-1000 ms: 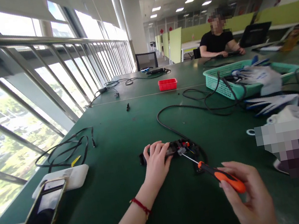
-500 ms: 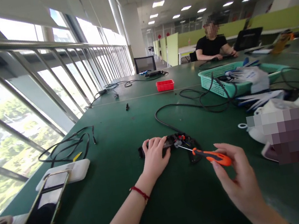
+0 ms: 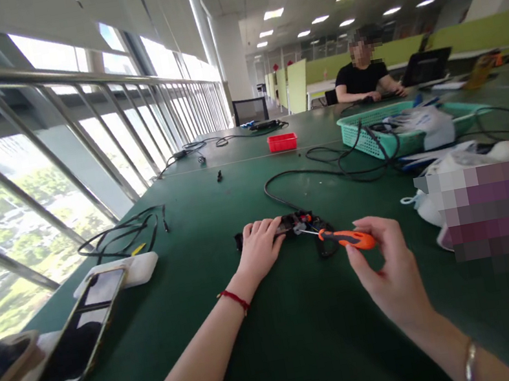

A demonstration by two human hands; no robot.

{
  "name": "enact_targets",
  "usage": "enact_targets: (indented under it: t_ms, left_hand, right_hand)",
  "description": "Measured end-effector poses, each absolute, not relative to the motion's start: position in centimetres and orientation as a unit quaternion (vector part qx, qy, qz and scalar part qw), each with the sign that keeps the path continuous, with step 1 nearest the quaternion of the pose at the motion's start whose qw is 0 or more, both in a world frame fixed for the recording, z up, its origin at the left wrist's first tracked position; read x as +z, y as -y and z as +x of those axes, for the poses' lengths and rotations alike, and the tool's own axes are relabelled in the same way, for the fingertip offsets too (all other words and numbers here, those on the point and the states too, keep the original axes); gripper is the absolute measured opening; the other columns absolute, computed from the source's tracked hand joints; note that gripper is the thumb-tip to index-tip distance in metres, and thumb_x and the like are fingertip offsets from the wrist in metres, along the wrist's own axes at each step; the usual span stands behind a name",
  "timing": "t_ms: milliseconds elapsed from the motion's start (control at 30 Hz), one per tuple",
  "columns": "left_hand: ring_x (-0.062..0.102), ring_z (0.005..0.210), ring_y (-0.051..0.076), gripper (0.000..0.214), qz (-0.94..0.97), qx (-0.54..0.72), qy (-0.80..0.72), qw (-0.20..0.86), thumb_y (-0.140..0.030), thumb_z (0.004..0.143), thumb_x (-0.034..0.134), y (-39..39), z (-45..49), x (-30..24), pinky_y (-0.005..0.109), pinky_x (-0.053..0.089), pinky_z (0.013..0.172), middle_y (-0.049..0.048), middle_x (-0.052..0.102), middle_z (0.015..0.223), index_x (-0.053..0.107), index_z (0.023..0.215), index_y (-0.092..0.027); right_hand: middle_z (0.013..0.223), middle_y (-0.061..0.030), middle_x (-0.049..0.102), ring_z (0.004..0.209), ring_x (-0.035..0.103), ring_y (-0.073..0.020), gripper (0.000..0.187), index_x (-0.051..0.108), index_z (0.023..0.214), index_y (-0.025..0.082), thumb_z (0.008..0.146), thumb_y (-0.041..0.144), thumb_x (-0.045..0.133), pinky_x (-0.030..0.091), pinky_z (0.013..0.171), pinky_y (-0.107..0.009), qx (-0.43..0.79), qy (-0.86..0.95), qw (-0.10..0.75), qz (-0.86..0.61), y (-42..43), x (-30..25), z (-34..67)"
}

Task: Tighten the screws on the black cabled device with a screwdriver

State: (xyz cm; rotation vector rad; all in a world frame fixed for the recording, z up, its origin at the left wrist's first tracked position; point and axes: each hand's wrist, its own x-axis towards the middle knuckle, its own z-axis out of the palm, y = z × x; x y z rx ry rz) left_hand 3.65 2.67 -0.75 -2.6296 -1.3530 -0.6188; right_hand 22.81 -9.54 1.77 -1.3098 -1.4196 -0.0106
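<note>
A black corded device (image 3: 306, 221) with its casing opened lies on the green table, small red and blue parts showing inside. My left hand (image 3: 260, 246) grips its dark body from above, fingers over the far side, hiding much of it. Between the thumb and fingers of my right hand (image 3: 391, 268) is the end of an orange and black screwdriver (image 3: 348, 238). Its thin shaft points left and its tip reaches the device's exposed inner parts; exact contact is too small to tell. A black cable (image 3: 280, 198) runs from the device toward the back.
A phone (image 3: 82, 332) leans on a white block (image 3: 147, 268) at left, near coiled cable (image 3: 119, 234). Beyond are a red tray (image 3: 282, 142) and a green basket (image 3: 366, 136) of gloves. A white bag (image 3: 458, 171) lies at right. Another person (image 3: 362, 76) sits across the table.
The view has shifted slightly, so the table things sit a little differently in frame. My left hand still holds the device, and the screwdriver tip stays at its inner parts.
</note>
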Motion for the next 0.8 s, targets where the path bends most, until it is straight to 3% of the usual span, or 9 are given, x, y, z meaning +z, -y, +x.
enact_targets:
  t_ms: [233, 467, 667, 800]
  left_hand:
    - [0.050, 0.111, 0.023, 0.032, -0.861, -0.210, 0.461, 0.054, -0.028, 0.093, 0.048, -2.80, 3.83, -1.01, 0.040, 0.034, 0.098, 0.0066, 0.058, 0.123, 0.051, 0.124, -0.021]
    - [0.048, 0.114, 0.024, 0.034, -0.854, -0.214, 0.468, 0.070, -0.025, 0.093, 0.049, -2.65, 4.16, -1.38, 0.041, 0.032, 0.102, 0.0078, 0.059, 0.121, 0.051, 0.125, -0.017]
    - [0.051, 0.110, 0.023, 0.034, -0.857, -0.210, 0.464, 0.082, -0.027, 0.094, 0.046, -2.47, 4.15, -1.43, 0.041, 0.035, 0.099, 0.0082, 0.059, 0.121, 0.050, 0.127, -0.017]
    - [0.051, 0.109, 0.024, 0.036, -0.857, -0.210, 0.462, 0.088, -0.030, 0.095, 0.044, -2.36, 4.16, -1.43, 0.041, 0.036, 0.098, 0.0085, 0.059, 0.120, 0.050, 0.127, -0.016]
  right_hand:
    - [0.071, -0.0023, 0.065, 0.060, 0.063, -0.0162, 0.022, 0.056, 0.097, 0.020, 0.088, 0.039, 0.051, 0.049, 0.053, -0.027, 0.027, 0.608, 0.530, -0.591, 9.36, 1.53, 23.13]
    - [0.087, -0.0076, 0.064, 0.075, 0.066, -0.0183, 0.024, 0.051, 0.103, 0.018, 0.084, 0.032, 0.054, 0.055, 0.064, -0.029, -0.033, 0.601, 0.575, -0.554, 9.14, 1.51, 22.77]
    - [0.065, 0.0000, 0.063, 0.049, 0.059, -0.0124, 0.018, 0.055, 0.094, 0.019, 0.087, 0.036, 0.054, 0.049, 0.047, -0.023, 0.029, 0.623, 0.542, -0.564, 9.78, 1.53, 22.31]
    - [0.076, -0.0036, 0.064, 0.059, 0.063, -0.0148, 0.024, 0.053, 0.102, 0.018, 0.086, 0.035, 0.053, 0.052, 0.053, -0.026, 0.000, 0.612, 0.559, -0.560, 9.80, 1.53, 22.27]
